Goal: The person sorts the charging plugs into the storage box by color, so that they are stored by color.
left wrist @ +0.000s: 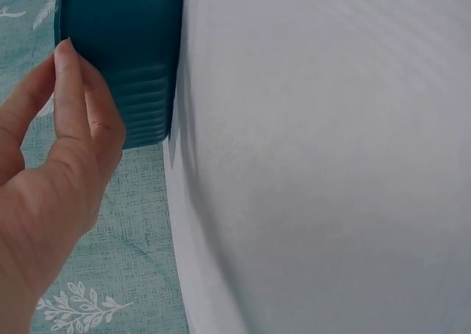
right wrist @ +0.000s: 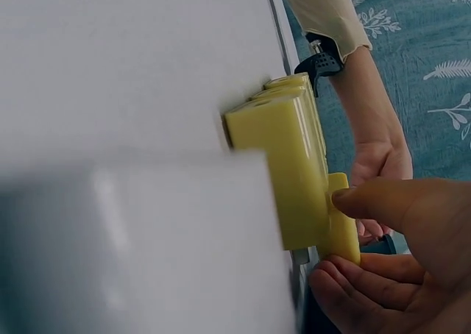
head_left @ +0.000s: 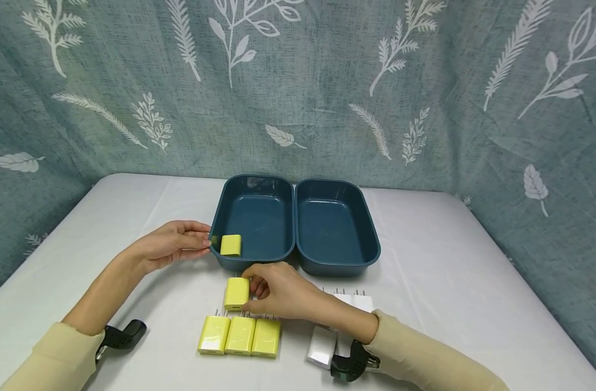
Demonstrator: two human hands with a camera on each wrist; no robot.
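Observation:
My right hand (head_left: 284,290) pinches a yellow plug-in charger (head_left: 236,294) between thumb and fingers, just in front of the left dark-blue bin (head_left: 264,262). In the right wrist view the thumb presses one side of that charger (right wrist: 342,231) while fingertips bear on its edge. My left hand (head_left: 173,245) holds the left bin by its left wall, fingertips at the rim, as the bin's side (left wrist: 121,62) shows in the left wrist view. One yellow charger (head_left: 230,245) lies inside that bin at its near-left corner. Three yellow chargers (head_left: 240,335) stand in a row nearer me, prongs facing away.
A second dark-blue bin (head_left: 338,267) adjoins the first on the right. Several white chargers (head_left: 321,346) lie under and around my right forearm, partly hidden. Both wrists carry black camera mounts (head_left: 124,335). A patterned green-blue cloth (head_left: 317,146) hangs behind the white table (head_left: 425,244).

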